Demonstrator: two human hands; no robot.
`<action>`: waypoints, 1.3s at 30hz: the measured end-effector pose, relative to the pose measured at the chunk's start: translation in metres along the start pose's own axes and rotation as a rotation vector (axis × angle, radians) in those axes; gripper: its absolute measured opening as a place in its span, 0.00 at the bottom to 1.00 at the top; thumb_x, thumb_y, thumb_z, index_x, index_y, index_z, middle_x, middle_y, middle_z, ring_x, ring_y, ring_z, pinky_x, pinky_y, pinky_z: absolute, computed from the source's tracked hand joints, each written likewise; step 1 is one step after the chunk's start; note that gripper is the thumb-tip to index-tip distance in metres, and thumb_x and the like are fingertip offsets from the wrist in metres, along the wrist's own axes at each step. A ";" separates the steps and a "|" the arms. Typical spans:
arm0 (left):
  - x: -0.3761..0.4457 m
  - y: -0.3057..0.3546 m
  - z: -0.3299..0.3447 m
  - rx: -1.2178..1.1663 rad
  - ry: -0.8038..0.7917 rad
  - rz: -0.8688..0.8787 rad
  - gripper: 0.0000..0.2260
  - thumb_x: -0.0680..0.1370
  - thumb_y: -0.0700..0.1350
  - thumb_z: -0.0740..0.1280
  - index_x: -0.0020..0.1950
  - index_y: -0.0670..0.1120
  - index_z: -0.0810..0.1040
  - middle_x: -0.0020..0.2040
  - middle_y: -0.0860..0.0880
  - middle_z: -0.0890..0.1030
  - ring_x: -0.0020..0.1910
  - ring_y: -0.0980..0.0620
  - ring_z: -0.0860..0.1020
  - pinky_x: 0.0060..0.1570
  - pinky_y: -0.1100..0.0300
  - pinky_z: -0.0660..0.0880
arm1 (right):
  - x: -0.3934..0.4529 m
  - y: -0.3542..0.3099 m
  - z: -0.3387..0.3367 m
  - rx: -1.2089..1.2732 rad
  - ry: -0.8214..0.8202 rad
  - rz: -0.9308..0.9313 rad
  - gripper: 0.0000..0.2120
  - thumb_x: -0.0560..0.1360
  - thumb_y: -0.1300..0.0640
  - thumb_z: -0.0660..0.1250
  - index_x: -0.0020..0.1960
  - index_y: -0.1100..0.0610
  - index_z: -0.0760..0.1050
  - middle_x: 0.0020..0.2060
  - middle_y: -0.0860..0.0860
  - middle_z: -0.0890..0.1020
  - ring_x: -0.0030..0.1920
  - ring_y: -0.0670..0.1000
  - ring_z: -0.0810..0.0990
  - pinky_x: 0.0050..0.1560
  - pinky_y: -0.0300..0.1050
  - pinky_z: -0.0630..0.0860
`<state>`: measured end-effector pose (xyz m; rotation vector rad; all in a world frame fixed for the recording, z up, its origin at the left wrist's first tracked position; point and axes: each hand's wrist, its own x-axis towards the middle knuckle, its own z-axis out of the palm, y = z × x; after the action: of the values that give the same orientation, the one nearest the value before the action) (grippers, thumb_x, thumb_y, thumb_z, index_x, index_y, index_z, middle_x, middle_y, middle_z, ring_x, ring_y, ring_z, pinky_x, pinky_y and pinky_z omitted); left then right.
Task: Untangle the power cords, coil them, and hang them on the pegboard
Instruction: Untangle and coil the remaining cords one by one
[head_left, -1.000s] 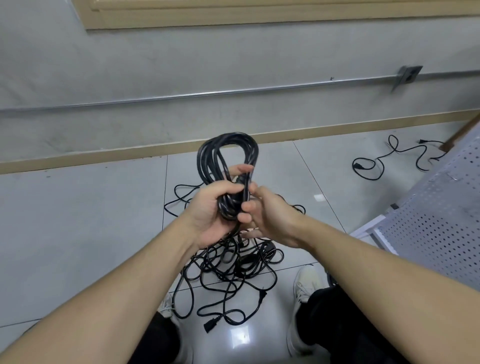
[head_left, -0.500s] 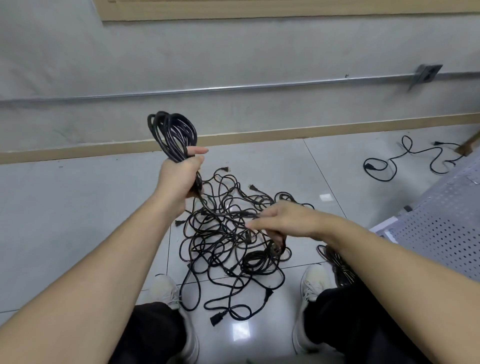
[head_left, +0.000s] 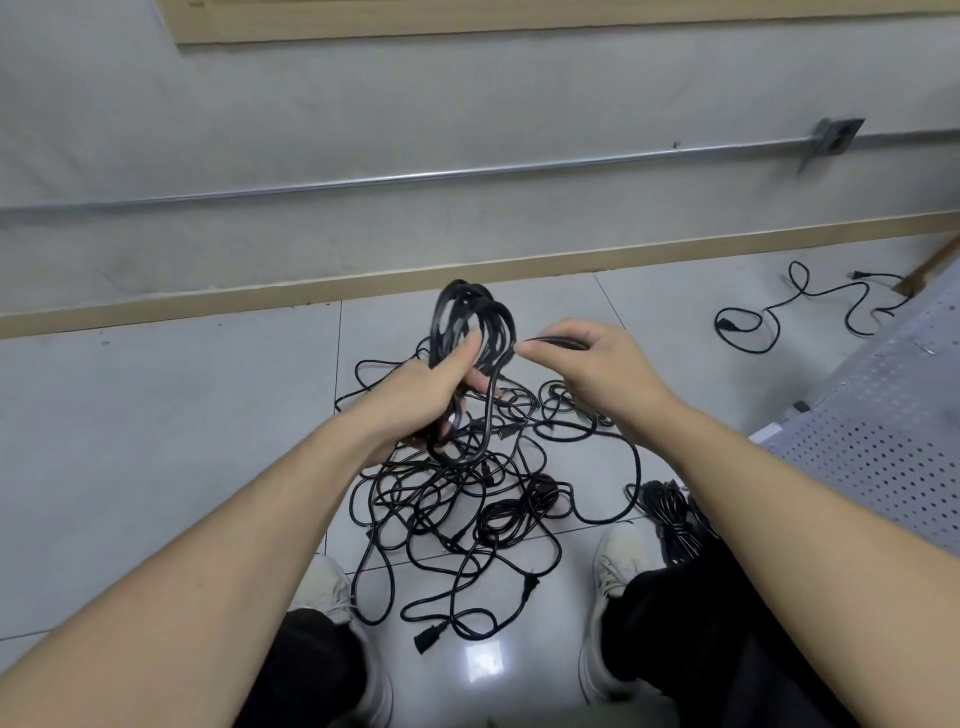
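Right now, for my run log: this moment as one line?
left hand: grips coiled cord | right hand: pinches cord end | tangled cords: on floor

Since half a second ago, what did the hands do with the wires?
The left hand carried its coiled cord back to the middle. The right hand rose from the tangled pile and now pinches a strand beside the coil. The pile, the lone cord and the pegboard stayed put.

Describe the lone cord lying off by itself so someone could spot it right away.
Look at the grey tiled floor, far right, beside the perforated pegboard. A single black cord snakes there in loose curves. Unlike the tangled pile between the shoes, it lies apart, crossing no other cord.
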<state>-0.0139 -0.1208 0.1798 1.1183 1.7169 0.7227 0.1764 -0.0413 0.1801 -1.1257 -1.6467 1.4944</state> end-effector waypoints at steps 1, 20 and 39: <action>-0.002 0.002 0.004 0.058 -0.021 0.014 0.33 0.71 0.80 0.49 0.46 0.62 0.87 0.41 0.45 0.78 0.36 0.49 0.76 0.45 0.54 0.74 | 0.000 0.001 0.002 -0.020 0.017 -0.017 0.09 0.73 0.54 0.78 0.41 0.57 0.79 0.23 0.41 0.73 0.21 0.41 0.66 0.22 0.36 0.60; -0.005 -0.012 0.029 -0.100 -0.185 0.158 0.13 0.69 0.48 0.62 0.43 0.50 0.86 0.43 0.43 0.78 0.38 0.45 0.74 0.36 0.53 0.72 | 0.010 -0.006 -0.006 0.244 0.140 0.062 0.10 0.77 0.49 0.73 0.47 0.55 0.76 0.47 0.46 0.83 0.48 0.47 0.80 0.54 0.50 0.76; -0.008 -0.008 0.035 -0.140 -0.299 0.414 0.13 0.67 0.40 0.61 0.43 0.44 0.85 0.51 0.48 0.83 0.54 0.44 0.79 0.53 0.56 0.73 | 0.003 -0.013 0.013 0.246 0.114 0.308 0.35 0.74 0.23 0.54 0.37 0.55 0.73 0.22 0.50 0.65 0.33 0.54 0.82 0.48 0.53 0.75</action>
<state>0.0171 -0.1320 0.1629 1.4214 1.1786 0.8633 0.1615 -0.0445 0.1902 -1.3401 -1.2134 1.7342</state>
